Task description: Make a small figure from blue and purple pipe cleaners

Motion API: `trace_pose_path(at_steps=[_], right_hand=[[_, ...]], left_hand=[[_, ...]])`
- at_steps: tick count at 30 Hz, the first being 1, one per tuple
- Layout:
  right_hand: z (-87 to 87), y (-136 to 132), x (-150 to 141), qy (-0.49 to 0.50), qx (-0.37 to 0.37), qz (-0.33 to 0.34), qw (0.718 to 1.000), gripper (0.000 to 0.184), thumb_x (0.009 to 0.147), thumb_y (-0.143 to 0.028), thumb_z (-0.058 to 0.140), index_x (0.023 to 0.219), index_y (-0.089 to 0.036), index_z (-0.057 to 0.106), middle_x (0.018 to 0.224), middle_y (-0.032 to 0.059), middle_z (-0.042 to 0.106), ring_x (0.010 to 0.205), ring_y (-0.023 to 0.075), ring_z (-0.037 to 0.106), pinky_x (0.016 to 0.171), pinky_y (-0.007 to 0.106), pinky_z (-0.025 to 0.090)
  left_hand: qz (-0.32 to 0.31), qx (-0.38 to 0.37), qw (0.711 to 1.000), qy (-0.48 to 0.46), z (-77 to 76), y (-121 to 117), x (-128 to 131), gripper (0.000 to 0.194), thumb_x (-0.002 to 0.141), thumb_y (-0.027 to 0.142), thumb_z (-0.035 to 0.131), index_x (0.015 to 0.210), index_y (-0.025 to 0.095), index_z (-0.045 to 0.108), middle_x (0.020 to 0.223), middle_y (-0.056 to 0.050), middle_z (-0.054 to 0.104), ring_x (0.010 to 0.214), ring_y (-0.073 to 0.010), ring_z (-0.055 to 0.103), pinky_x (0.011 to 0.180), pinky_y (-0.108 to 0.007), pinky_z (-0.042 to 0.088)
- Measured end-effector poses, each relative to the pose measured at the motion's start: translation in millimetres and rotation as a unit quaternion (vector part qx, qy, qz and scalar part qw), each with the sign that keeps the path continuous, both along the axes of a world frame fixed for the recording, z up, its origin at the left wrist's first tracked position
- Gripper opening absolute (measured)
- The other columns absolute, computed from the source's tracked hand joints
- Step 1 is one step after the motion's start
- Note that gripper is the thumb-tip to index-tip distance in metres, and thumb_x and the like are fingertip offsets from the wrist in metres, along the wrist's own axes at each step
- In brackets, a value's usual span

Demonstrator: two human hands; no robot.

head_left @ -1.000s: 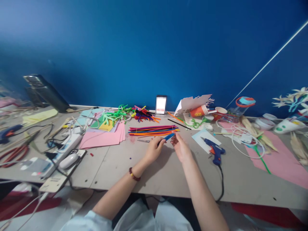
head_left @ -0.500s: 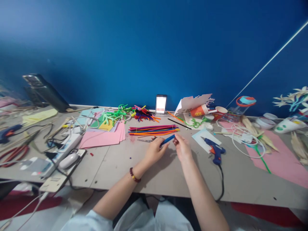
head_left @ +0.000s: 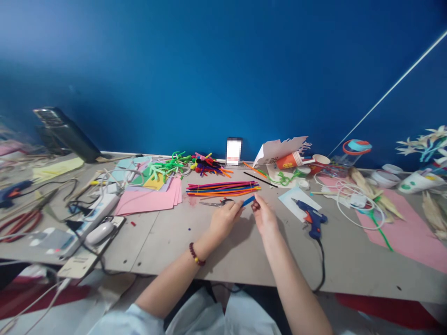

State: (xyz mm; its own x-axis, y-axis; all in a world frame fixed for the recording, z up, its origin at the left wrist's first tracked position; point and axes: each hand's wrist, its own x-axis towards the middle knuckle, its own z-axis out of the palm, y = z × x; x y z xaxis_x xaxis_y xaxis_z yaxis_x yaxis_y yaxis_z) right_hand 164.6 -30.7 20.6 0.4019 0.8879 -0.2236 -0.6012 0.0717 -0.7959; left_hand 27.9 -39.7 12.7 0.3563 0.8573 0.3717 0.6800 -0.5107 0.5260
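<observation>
Between my hands is a short blue piece point(head_left: 248, 201) that looks like a pipe cleaner or a small bundle of them. Its lower left end is closed in the fingers of my left hand point(head_left: 225, 219), which wears a beaded bracelet. At the upper right end, my right hand point(head_left: 264, 215) pinches the tip with thumb and forefinger. Just beyond lies a row of long coloured pipe cleaners point(head_left: 223, 188). A pair of scissors point(head_left: 211, 204) rests beside my left hand, its handles partly hidden by the fingers.
At right, a blue glue gun point(head_left: 314, 217) lies partly on light-blue paper point(head_left: 289, 201). Pink paper sheets point(head_left: 150, 200) and a power strip point(head_left: 92, 223) are at left. Behind stand a phone point(head_left: 233, 151) and a heap of bent pipe cleaners point(head_left: 207, 165).
My left hand has shifted slightly down and its fingers have closed further over the blue piece, so less of it shows. My right hand stays nearly in place.
</observation>
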Motion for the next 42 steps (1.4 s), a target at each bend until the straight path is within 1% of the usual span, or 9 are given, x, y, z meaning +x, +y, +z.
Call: trace_pose_path(at_steps=[5,8,11,16,21,27,33,37,42], right_hand=[[-0.3,0.1,-0.2,0.001,0.002,0.005,1.0,0.038,0.04,-0.038,0.086,0.059,-0.019,0.059,0.05,-0.0067,0.049,0.048,0.0065,0.042,0.047,0.022,0.038],[-0.7,0.8,0.7,-0.003,0.008,0.012,1.0,0.038,0.041,-0.039,0.087,0.06,-0.018,0.06,0.051,-0.0062,0.05,0.05,0.0068,0.043,0.048,0.022,0.04],[0.0,0.6,1.1,0.014,0.014,0.015,1.0,0.037,0.042,-0.039,0.087,0.061,-0.018,0.062,0.053,-0.0053,0.053,0.051,0.0071,0.045,0.049,0.022,0.041],[1.4,-2.4,-1.1,0.026,0.023,0.047,0.998,0.033,0.053,-0.043,0.082,0.067,-0.018,0.064,0.062,-0.0023,0.059,0.056,0.0095,0.05,0.054,0.024,0.044],[1.6,-3.6,-2.6,-0.016,0.044,0.057,0.997,0.031,0.051,-0.038,0.083,0.064,-0.017,0.065,0.059,-0.0026,0.059,0.055,0.0093,0.049,0.055,0.024,0.043],[0.4,-0.6,0.8,0.012,0.023,0.032,0.999,0.031,0.043,-0.033,0.086,0.059,-0.017,0.065,0.055,-0.0035,0.058,0.051,0.0073,0.046,0.051,0.022,0.041],[-3.2,0.5,0.4,0.001,0.031,0.019,0.999,0.03,0.047,-0.035,0.085,0.063,-0.017,0.067,0.057,-0.0026,0.06,0.052,0.0073,0.047,0.053,0.023,0.043],[-0.5,-1.5,-2.4,0.016,0.062,0.025,0.998,0.027,0.056,-0.039,0.081,0.065,-0.017,0.067,0.061,-0.0013,0.06,0.057,0.0094,0.051,0.057,0.024,0.044],[4.4,-6.9,-5.2,0.005,0.085,0.112,0.99,0.028,0.062,-0.037,0.078,0.083,-0.02,0.071,0.063,-0.0021,0.061,0.057,0.0094,0.051,0.054,0.023,0.043]], left_hand=[[-0.025,-0.014,0.994,-0.109,-1.9,4.2,0.2,0.03,0.091,0.032,0.041,0.103,0.02,0.066,0.081,-0.006,0.064,0.071,-0.014,0.057,0.066,-0.024,0.042],[-0.041,-0.069,0.977,-0.2,-1.2,7.8,1.9,0.029,0.088,0.034,0.047,0.091,0.016,0.069,0.076,-0.004,0.066,0.067,-0.0135,0.055,0.065,-0.024,0.04],[-0.047,-0.168,0.946,-0.274,3.0,9.8,2.8,0.031,0.084,0.038,0.052,0.082,0.014,0.071,0.065,-0.002,0.061,0.059,-0.0117,0.049,0.057,-0.024,0.035],[-0.054,-0.304,0.88,-0.361,13.5,7.9,1.0,0.04,0.076,0.048,0.058,0.081,0.011,0.071,0.049,0.005,0.039,0.047,-0.0061,0.029,0.048,-0.022,0.022],[-0.056,-0.376,0.843,-0.381,16.0,6.4,-0.4,0.05,0.069,0.055,0.063,0.086,0.008,0.071,0.045,0.008,0.029,0.042,-0.0039,0.022,0.044,-0.022,0.014],[-0.072,-0.404,0.831,-0.375,14.0,8.8,-1.2,0.051,0.068,0.057,0.064,0.085,0.009,0.071,0.043,0.009,0.028,0.039,-0.0034,0.021,0.043,-0.023,0.012],[-0.05,-0.407,0.824,-0.392,18.0,7.6,0.3,0.048,0.064,0.054,0.068,0.079,0.008,0.07,0.045,0.008,0.031,0.04,-0.0029,0.021,0.042,-0.023,0.011],[-0.081,-0.445,0.765,-0.458,13.8,10.4,-0.6,0.041,0.068,0.048,0.068,0.083,0.009,0.067,0.043,0.01,0.026,0.038,-0.003,0.017,0.04,-0.021,0.009],[-0.152,-0.534,0.677,-0.484,9.4,14.9,-4.4,0.031,0.072,0.04,0.066,0.082,0.011,0.062,0.044,0.01,0.025,0.037,-0.003,0.013,0.037,-0.019,0.005]])
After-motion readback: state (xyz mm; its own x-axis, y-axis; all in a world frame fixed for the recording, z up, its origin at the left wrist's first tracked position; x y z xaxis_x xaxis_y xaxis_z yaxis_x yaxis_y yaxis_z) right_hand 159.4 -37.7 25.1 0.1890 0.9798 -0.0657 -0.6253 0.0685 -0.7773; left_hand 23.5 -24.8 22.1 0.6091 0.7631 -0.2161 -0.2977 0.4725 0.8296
